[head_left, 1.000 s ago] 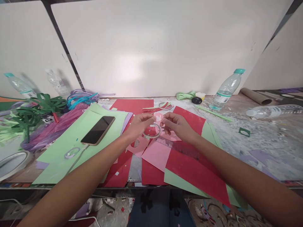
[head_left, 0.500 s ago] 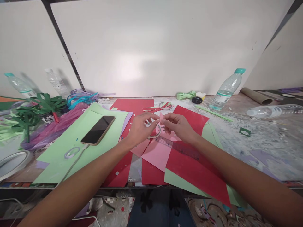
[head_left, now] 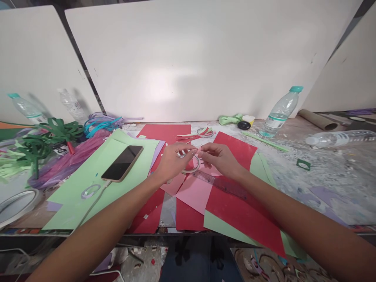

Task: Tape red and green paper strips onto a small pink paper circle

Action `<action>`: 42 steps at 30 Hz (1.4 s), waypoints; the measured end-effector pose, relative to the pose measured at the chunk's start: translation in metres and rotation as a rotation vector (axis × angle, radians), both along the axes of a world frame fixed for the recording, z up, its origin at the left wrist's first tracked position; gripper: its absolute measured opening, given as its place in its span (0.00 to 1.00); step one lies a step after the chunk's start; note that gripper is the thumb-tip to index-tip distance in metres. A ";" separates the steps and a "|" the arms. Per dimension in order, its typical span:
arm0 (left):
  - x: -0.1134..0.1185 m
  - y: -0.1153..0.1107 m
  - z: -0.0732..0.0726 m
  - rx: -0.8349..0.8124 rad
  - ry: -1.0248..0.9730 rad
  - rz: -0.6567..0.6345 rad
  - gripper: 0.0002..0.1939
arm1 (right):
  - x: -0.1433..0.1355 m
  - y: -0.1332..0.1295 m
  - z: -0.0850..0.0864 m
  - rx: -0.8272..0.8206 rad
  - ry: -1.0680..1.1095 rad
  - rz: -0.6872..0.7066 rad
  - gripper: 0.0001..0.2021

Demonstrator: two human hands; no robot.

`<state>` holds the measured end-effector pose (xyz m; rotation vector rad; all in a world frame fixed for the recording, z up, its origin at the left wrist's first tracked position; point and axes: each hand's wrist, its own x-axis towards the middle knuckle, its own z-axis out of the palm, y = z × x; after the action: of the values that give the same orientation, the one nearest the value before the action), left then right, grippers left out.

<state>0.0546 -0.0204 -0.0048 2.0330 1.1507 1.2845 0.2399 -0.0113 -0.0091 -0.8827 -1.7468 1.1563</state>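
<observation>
pinching small pink paper piece [head_left: 199, 149] between left hand [head_left: 174, 159] and right hand [head_left: 219, 157], both narrow, near pale ring [head_left: 193, 170]

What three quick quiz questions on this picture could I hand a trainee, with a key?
1. True or false: the phone lies on red paper.
2. What shows between the fingers of the left hand and the right hand? a) blue ribbon b) small pink paper c) black lid
3. Where is the bottle that lies on its side?

Key: 1. False; it lies on green paper. 2. b. 3. At the far right, in front of the cardboard tube.
</observation>
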 end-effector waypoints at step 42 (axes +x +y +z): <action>-0.012 0.027 -0.015 -0.201 -0.255 0.214 0.11 | -0.001 0.000 -0.001 -0.057 0.022 -0.024 0.08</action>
<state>0.0427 0.0063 -0.0194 1.5853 1.3413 1.4184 0.2389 -0.0115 -0.0106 -0.9193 -1.6887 1.2010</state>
